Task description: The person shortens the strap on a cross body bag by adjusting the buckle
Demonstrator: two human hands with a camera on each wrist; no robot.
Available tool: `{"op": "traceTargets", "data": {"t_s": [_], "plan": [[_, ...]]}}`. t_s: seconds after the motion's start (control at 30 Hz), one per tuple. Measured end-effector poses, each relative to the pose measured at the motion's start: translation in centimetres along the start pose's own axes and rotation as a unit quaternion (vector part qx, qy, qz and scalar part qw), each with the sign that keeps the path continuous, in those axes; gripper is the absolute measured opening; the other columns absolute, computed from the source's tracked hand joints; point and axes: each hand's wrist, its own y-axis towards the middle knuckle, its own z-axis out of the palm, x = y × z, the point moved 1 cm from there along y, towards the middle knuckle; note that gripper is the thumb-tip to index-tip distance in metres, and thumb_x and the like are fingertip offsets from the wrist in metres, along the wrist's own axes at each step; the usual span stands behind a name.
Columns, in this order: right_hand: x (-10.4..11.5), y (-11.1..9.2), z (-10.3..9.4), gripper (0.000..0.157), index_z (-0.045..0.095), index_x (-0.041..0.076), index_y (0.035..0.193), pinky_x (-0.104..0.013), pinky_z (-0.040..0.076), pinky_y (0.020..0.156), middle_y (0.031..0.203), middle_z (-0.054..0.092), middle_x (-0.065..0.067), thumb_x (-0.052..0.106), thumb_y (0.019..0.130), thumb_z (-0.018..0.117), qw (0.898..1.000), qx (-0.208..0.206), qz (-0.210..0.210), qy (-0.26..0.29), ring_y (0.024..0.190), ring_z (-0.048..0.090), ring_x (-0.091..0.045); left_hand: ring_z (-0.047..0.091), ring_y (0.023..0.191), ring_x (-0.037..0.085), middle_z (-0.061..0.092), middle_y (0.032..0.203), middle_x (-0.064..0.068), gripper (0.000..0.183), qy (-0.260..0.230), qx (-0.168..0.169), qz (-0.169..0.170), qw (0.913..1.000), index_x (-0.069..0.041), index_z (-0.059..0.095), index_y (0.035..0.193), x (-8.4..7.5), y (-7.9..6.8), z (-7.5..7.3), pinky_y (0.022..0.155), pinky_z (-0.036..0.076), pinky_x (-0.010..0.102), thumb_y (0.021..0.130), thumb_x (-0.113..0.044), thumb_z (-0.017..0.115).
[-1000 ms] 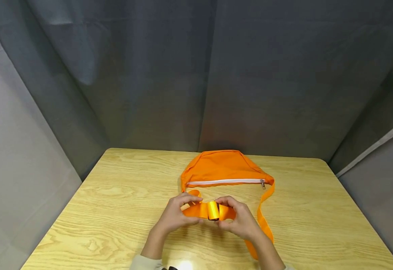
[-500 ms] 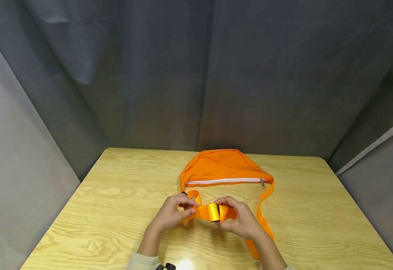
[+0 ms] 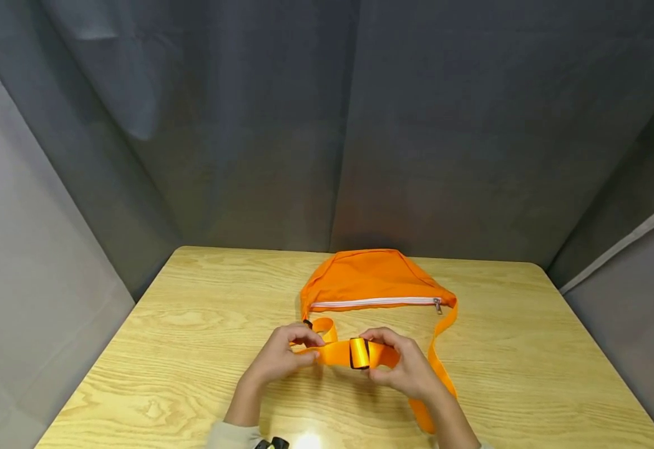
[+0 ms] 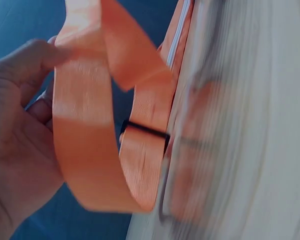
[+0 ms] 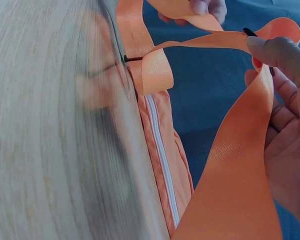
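Observation:
An orange waist bag (image 3: pixel 377 277) with a white zipper lies at the table's far side, its orange strap (image 3: pixel 335 353) lifted in front of it. My left hand (image 3: pixel 283 354) pinches the strap between thumb and fingers. My right hand (image 3: pixel 402 365) grips the strap at a black slide buckle (image 5: pixel 249 33), where the webbing stands up in a loop (image 3: pixel 360 353). A second black buckle (image 4: pixel 146 129) sits on the strap close to the bag's left end, seen in the left wrist view. From the bag's right end the strap (image 3: pixel 442 368) runs down toward my right forearm.
The wooden table (image 3: pixel 192 349) carries the bag and lies under both hands. A dark grey curtain (image 3: pixel 259 125) hangs behind it, with lighter grey cloth (image 3: pixel 29 249) at the left. A metal zipper pull (image 3: pixel 438 305) hangs at the bag's right end.
My left hand has slid left along the strap, away from the buckle, and pinches it farther out. The buckle and my right hand have shifted slightly right. The bag stays in place.

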Motion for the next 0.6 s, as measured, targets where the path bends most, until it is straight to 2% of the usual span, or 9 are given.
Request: {"op": "traceTargets", "data": {"t_s": [0.13, 0.27, 0.47, 0.6], "plan": [[0.0, 0.2, 0.2, 0.055, 0.059, 0.007, 0.112, -0.031, 0.049, 0.08, 0.105, 0.063, -0.003, -0.015, 0.064, 0.074, 1.0, 0.005, -0.009, 0.002, 0.09, 0.059, -0.017, 0.059, 0.086, 0.021, 0.066, 0.091, 0.005, 0.019, -0.013, 0.008, -0.007, 0.9999, -0.005, 0.068, 0.096, 1.1, 0.9, 1.2, 0.078, 0.047, 0.038, 0.078, -0.003, 0.073], [-0.1, 0.4, 0.3, 0.054, 0.058, 0.004, 0.111, -0.032, 0.05, 0.078, 0.103, 0.063, -0.007, -0.017, 0.063, 0.073, 1.0, 0.01, -0.012, 0.0, 0.088, 0.059, -0.018, 0.059, 0.082, 0.016, 0.065, 0.086, -0.001, 0.018, -0.027, 0.011, -0.011, 0.9995, -0.009, 0.069, 0.097, 2.0, 1.5, 1.9, 0.073, 0.048, 0.031, 0.08, -0.01, 0.073], [0.0, 0.2, 0.1, 0.053, 0.06, 0.009, 0.11, -0.03, 0.048, 0.081, 0.102, 0.064, 0.0, -0.012, 0.063, 0.076, 1.0, 0.002, 0.007, -0.018, 0.088, 0.059, -0.016, 0.059, 0.078, 0.015, 0.065, 0.084, -0.002, 0.013, -0.033, 0.006, -0.003, 0.9994, -0.012, 0.07, 0.094, 2.3, 1.3, 1.4, 0.072, 0.048, 0.031, 0.081, -0.012, 0.073], [0.0, 0.0, 0.0, 0.052, 0.062, 0.013, 0.109, -0.029, 0.048, 0.078, 0.099, 0.064, 0.003, -0.007, 0.063, 0.078, 1.0, -0.006, 0.011, -0.022, 0.085, 0.059, -0.017, 0.058, 0.078, 0.014, 0.064, 0.084, -0.003, 0.014, -0.022, 0.005, -0.018, 0.9996, -0.013, 0.07, 0.093, 2.2, 0.8, 0.6, 0.074, 0.048, 0.031, 0.08, -0.008, 0.073]]}}
